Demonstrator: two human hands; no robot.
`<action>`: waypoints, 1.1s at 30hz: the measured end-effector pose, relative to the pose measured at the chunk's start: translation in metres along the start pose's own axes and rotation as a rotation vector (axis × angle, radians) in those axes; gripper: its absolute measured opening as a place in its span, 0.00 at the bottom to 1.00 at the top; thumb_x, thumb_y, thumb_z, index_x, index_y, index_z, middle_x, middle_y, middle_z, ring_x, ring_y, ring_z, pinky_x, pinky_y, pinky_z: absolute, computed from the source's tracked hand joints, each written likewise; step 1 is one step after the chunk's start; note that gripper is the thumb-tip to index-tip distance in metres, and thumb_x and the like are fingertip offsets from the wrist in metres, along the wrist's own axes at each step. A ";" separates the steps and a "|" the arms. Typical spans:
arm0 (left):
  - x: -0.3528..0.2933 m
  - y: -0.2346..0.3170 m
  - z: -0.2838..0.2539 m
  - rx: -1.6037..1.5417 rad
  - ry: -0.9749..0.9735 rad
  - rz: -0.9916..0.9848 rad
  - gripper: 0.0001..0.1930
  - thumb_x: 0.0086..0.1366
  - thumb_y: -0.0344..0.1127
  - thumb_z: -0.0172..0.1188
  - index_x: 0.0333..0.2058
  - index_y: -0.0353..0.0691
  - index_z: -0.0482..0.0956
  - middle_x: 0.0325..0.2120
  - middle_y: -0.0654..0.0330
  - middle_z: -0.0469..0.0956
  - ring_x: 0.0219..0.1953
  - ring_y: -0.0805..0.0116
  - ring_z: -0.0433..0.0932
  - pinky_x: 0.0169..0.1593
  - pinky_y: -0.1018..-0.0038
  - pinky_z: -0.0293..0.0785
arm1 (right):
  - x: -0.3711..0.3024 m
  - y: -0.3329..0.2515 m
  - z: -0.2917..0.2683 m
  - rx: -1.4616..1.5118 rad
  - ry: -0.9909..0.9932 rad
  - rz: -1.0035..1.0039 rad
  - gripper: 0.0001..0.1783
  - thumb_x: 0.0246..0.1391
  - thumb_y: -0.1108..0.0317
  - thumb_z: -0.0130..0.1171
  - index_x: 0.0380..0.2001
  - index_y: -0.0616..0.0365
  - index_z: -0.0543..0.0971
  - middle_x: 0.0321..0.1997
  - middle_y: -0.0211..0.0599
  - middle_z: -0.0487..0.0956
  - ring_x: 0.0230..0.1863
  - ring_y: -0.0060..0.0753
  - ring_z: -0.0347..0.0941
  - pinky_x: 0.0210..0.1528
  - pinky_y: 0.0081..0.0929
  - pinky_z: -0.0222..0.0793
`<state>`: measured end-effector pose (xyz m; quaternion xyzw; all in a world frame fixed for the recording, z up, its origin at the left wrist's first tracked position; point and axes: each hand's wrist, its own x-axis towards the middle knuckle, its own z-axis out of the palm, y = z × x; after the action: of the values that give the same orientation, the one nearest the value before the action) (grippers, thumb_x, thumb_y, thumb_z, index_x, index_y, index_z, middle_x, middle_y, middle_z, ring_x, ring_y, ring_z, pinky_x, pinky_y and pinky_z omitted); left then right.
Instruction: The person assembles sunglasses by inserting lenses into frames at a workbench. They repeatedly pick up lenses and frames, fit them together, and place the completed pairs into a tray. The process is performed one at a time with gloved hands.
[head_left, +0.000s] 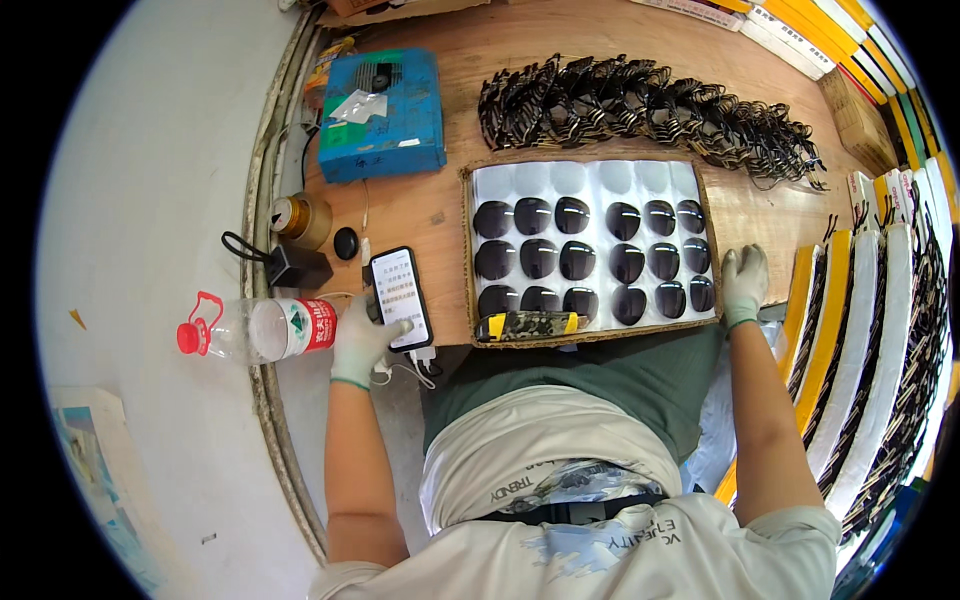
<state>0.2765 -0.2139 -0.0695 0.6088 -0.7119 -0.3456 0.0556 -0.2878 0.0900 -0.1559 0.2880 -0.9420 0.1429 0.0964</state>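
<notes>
My left hand (362,343), in a pale glove, is closed on the lower left side of a black smartphone (396,292), with the thumb over its lit screen of text. Resting at the table's front edge, my gloved right hand (745,283) holds nothing, its fingers stretched out. It lies just right of a cardboard box (712,235). Inside the box, dark sunglass lenses (537,258) stand in rows on white padding (600,178). Along the box's near left edge lies a camouflage-patterned object with yellow bands (530,326); its kind is unclear.
Behind the box stretches a long row of dark eyeglass frames (640,105). A blue box (385,130), a jar (305,220), a black box-shaped device (298,267) and a red-capped plastic bottle (260,330) stand left. White-and-yellow trays (835,320) with thin dark parts crowd the right.
</notes>
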 end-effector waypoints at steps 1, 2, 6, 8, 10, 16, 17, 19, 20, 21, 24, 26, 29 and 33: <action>0.006 -0.003 -0.007 0.075 -0.015 -0.016 0.31 0.54 0.42 0.75 0.51 0.25 0.77 0.42 0.45 0.84 0.46 0.56 0.84 0.52 0.65 0.78 | 0.000 -0.002 0.000 -0.006 -0.003 -0.001 0.28 0.60 0.50 0.56 0.53 0.62 0.76 0.63 0.51 0.72 0.63 0.56 0.68 0.67 0.47 0.61; 0.021 -0.015 -0.008 0.135 0.012 -0.089 0.28 0.61 0.51 0.67 0.46 0.28 0.81 0.39 0.42 0.84 0.45 0.50 0.84 0.51 0.62 0.77 | 0.002 -0.004 0.001 -0.011 -0.006 -0.002 0.28 0.60 0.50 0.56 0.53 0.62 0.76 0.63 0.52 0.73 0.63 0.56 0.68 0.66 0.47 0.61; 0.033 -0.017 0.004 0.182 0.149 -0.171 0.33 0.70 0.60 0.49 0.43 0.29 0.82 0.36 0.37 0.82 0.46 0.40 0.81 0.51 0.56 0.75 | 0.002 0.000 0.002 -0.009 0.005 0.008 0.28 0.60 0.50 0.57 0.53 0.63 0.77 0.62 0.52 0.74 0.62 0.57 0.69 0.65 0.47 0.63; 0.014 0.003 0.006 0.090 0.153 -0.195 0.31 0.67 0.58 0.57 0.45 0.28 0.81 0.38 0.38 0.83 0.47 0.44 0.82 0.52 0.59 0.76 | 0.000 -0.001 0.001 -0.001 0.015 0.016 0.28 0.59 0.51 0.58 0.52 0.63 0.77 0.61 0.51 0.74 0.62 0.56 0.70 0.65 0.46 0.64; 0.004 -0.004 0.011 -0.005 0.097 -0.096 0.31 0.62 0.52 0.65 0.50 0.26 0.78 0.42 0.41 0.83 0.47 0.49 0.83 0.53 0.62 0.76 | 0.002 -0.004 0.000 -0.005 0.006 0.026 0.28 0.59 0.51 0.58 0.52 0.63 0.77 0.61 0.51 0.75 0.62 0.56 0.70 0.65 0.46 0.64; 0.005 -0.010 0.014 -0.106 0.023 -0.033 0.45 0.45 0.37 0.80 0.59 0.24 0.69 0.50 0.44 0.81 0.52 0.57 0.82 0.57 0.66 0.76 | 0.004 0.002 0.004 -0.010 0.004 0.017 0.27 0.59 0.51 0.59 0.52 0.62 0.77 0.60 0.50 0.75 0.61 0.56 0.71 0.64 0.45 0.65; 0.006 -0.012 0.015 -0.116 0.015 -0.039 0.44 0.46 0.37 0.79 0.59 0.24 0.69 0.50 0.44 0.81 0.52 0.57 0.82 0.57 0.66 0.76 | 0.004 0.003 0.005 -0.014 0.004 0.016 0.27 0.59 0.51 0.59 0.52 0.62 0.77 0.60 0.50 0.75 0.61 0.56 0.71 0.64 0.45 0.65; 0.009 -0.015 0.014 -0.133 0.001 -0.047 0.44 0.46 0.38 0.79 0.59 0.24 0.69 0.50 0.44 0.81 0.52 0.56 0.82 0.57 0.66 0.76 | 0.004 0.002 0.005 -0.017 -0.001 0.021 0.27 0.59 0.50 0.59 0.52 0.62 0.78 0.61 0.50 0.74 0.61 0.56 0.70 0.65 0.45 0.64; 0.010 -0.020 0.014 -0.111 0.010 -0.030 0.43 0.48 0.38 0.78 0.59 0.24 0.69 0.50 0.44 0.81 0.52 0.56 0.82 0.57 0.65 0.76 | 0.004 0.002 0.005 -0.022 -0.008 0.022 0.27 0.59 0.50 0.59 0.52 0.62 0.78 0.61 0.50 0.74 0.61 0.56 0.70 0.65 0.45 0.64; 0.014 -0.030 0.019 -0.081 0.035 -0.050 0.42 0.48 0.38 0.78 0.59 0.24 0.69 0.50 0.44 0.81 0.52 0.56 0.82 0.57 0.65 0.76 | 0.004 0.001 0.004 -0.029 -0.015 0.023 0.27 0.59 0.50 0.58 0.52 0.62 0.78 0.61 0.50 0.74 0.62 0.56 0.70 0.65 0.45 0.64; 0.025 -0.045 0.020 -0.097 0.066 -0.124 0.41 0.49 0.38 0.77 0.58 0.23 0.69 0.50 0.44 0.81 0.52 0.55 0.82 0.57 0.66 0.76 | 0.004 0.000 0.003 -0.036 -0.009 0.024 0.28 0.59 0.49 0.58 0.52 0.62 0.77 0.61 0.50 0.74 0.61 0.56 0.70 0.65 0.45 0.64; 0.027 -0.041 0.014 -0.247 0.023 -0.193 0.41 0.49 0.37 0.77 0.58 0.23 0.69 0.51 0.43 0.80 0.54 0.55 0.81 0.58 0.66 0.75 | 0.003 0.002 0.003 -0.031 -0.010 0.022 0.28 0.59 0.49 0.58 0.53 0.62 0.77 0.62 0.50 0.74 0.62 0.56 0.70 0.65 0.46 0.64; 0.012 -0.015 0.004 -0.269 -0.096 -0.078 0.41 0.49 0.37 0.78 0.58 0.23 0.69 0.51 0.43 0.80 0.54 0.55 0.80 0.59 0.67 0.74 | 0.003 0.003 0.002 -0.035 -0.014 0.027 0.29 0.59 0.49 0.58 0.53 0.62 0.77 0.61 0.51 0.74 0.62 0.56 0.70 0.65 0.46 0.64; 0.016 -0.019 -0.001 -0.075 -0.098 0.070 0.37 0.53 0.36 0.76 0.57 0.25 0.69 0.46 0.45 0.82 0.50 0.57 0.81 0.55 0.65 0.77 | 0.004 -0.001 0.003 -0.044 0.002 0.011 0.27 0.58 0.49 0.58 0.52 0.61 0.78 0.61 0.50 0.74 0.62 0.56 0.69 0.64 0.46 0.64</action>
<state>0.2891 -0.2290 -0.0851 0.5634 -0.7212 -0.3992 0.0553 -0.2904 0.0862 -0.1573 0.2805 -0.9464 0.1228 0.1031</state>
